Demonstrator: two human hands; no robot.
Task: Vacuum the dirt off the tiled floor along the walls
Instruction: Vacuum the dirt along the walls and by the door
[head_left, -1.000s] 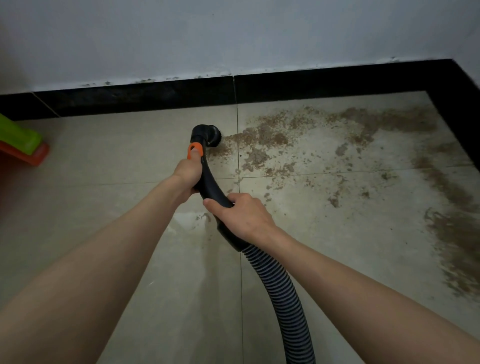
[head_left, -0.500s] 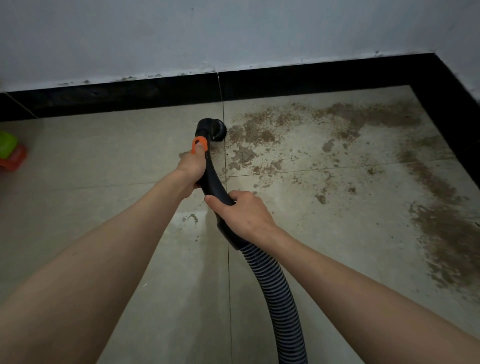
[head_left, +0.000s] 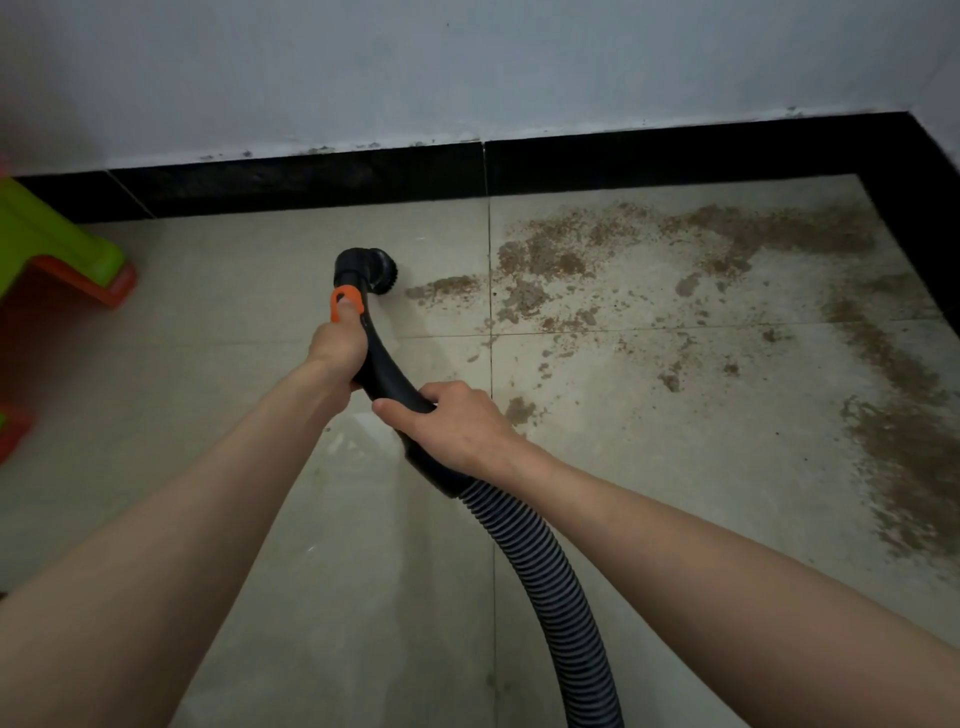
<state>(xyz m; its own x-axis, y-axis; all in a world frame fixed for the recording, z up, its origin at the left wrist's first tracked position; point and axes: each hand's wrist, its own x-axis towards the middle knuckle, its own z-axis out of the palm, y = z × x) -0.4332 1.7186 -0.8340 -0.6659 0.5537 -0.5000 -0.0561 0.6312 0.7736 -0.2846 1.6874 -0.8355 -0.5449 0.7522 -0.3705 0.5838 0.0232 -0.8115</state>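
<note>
Both hands hold the black vacuum pipe: the left hand (head_left: 336, 347) up by its brush head (head_left: 375, 265), the right hand (head_left: 457, 426) lower. The dirt (head_left: 550, 260) lies just beside the brush, so it likely needs a push into that.

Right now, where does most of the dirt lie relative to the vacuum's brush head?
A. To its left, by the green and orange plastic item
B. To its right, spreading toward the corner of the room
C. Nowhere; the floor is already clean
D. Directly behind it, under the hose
B: the brown dirt spreads right of the brush head toward the corner, while the tiles to its left look clean.
</note>
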